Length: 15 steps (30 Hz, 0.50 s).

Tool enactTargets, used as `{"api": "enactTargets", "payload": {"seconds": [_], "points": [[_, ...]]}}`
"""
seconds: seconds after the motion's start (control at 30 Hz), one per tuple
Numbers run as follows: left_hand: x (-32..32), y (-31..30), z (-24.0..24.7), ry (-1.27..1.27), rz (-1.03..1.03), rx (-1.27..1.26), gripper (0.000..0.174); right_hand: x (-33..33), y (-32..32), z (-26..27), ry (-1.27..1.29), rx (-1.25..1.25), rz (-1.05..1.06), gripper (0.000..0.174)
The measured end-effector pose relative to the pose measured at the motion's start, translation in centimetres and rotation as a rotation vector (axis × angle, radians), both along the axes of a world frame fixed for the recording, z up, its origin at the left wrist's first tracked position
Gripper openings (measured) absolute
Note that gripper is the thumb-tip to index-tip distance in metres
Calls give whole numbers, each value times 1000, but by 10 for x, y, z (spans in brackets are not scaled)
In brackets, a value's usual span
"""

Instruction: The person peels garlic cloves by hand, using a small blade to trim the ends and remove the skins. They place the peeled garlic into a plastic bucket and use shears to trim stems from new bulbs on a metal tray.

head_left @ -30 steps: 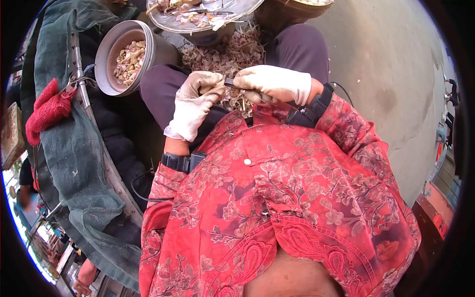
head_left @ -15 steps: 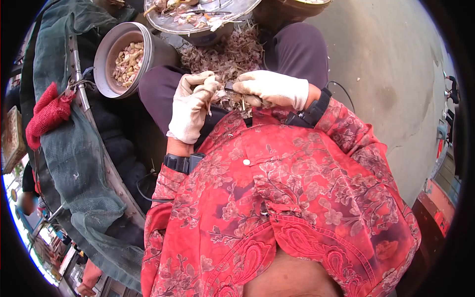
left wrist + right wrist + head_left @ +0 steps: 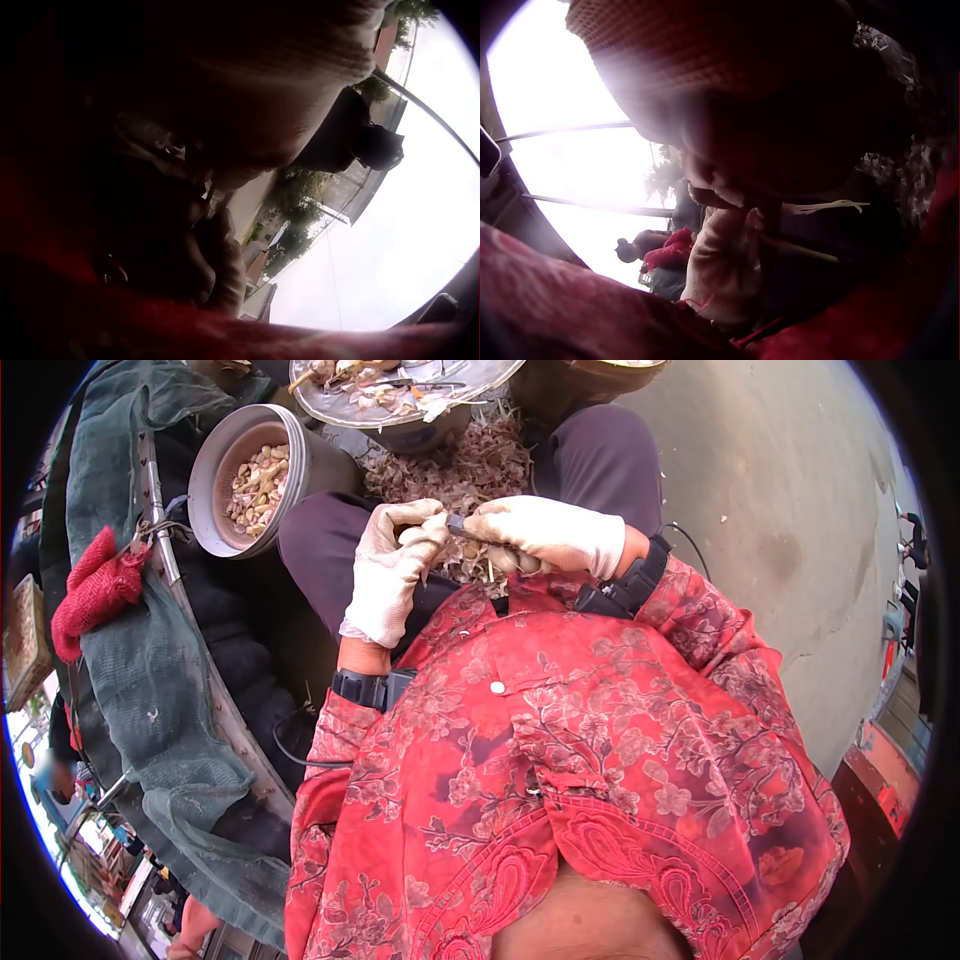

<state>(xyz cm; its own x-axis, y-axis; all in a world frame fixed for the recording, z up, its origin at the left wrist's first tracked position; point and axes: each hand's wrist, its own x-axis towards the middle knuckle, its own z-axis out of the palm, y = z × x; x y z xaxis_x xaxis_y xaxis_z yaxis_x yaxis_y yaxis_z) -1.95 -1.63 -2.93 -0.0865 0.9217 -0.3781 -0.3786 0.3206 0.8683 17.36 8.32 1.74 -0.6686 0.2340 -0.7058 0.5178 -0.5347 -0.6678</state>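
Observation:
Both hands wear pale work gloves and meet over the lap. My right hand (image 3: 550, 535) grips a small knife, its dark flat blade (image 3: 458, 526) reaching toward the left fingertips. With bent fingers and thumb my left hand (image 3: 390, 575) pinches a piece of garlic, mostly hidden by the glove. Dry pale strands (image 3: 829, 205) stick out beside the hands in the right wrist view, where the left glove (image 3: 724, 262) also shows. Dark shadow covers most of the left wrist view, with a glove (image 3: 262, 112) across its top.
A grey bucket (image 3: 203, 485) of peeled garlic cloves (image 3: 260, 485) stands left of the knees. A round metal tray (image 3: 350, 415) with garlic and scraps is ahead. Papery skins (image 3: 470, 460) lie between the legs. Green netting (image 3: 180, 710) over a metal bar and a red mesh bag (image 3: 100, 595) flank the left side.
The left fingers loosened and shifted slightly left, then came back against the blade. The knife's tip shows more plainly than half a second ago; the right hand has barely moved.

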Motion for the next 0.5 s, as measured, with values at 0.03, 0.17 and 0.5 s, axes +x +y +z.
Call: {"api": "enactTargets", "payload": {"seconds": [0.03,0.17,0.5], "points": [[1,0,1,46,-4,20,29,-1,-1,0,-3,9,-1,34],[3,1,4,-1,6,-14,27,-1,-2,1,18,-21,-29,35],[7,-1,-1,-39,77,-43,24,1,-9,-7,35,-132,-78,35]]}}
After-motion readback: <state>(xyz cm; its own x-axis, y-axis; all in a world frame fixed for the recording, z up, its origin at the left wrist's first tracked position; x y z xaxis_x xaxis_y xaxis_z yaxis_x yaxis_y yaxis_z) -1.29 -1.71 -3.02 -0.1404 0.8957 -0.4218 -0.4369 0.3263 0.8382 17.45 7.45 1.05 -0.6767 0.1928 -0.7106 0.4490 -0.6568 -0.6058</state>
